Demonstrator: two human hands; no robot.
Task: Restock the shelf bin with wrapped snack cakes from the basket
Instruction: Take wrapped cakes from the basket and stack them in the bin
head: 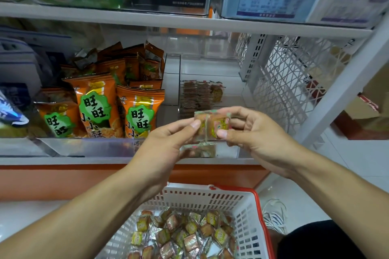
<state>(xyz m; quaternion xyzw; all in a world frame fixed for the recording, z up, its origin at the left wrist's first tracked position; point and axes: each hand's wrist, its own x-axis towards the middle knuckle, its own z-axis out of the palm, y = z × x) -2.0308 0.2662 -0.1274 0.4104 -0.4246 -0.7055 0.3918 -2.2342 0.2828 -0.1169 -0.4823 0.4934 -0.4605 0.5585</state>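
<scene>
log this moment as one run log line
step: stocking | left hand + right hand: both pinch wrapped snack cakes | where: in front of clear shelf bin | basket: many cakes left

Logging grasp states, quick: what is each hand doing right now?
Left hand: pinches the left side of the wrapped snack cakes.
Right hand: pinches the right side of the same cakes, in front of the clear shelf bin.

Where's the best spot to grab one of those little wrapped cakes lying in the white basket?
Judging by the snack cake both hands hold now, pinch across the two short sides of the square body. The left hand and right hand do just that with thumb and fingers. In the basket the loose cakes mostly lie flat, so come from above.
</scene>
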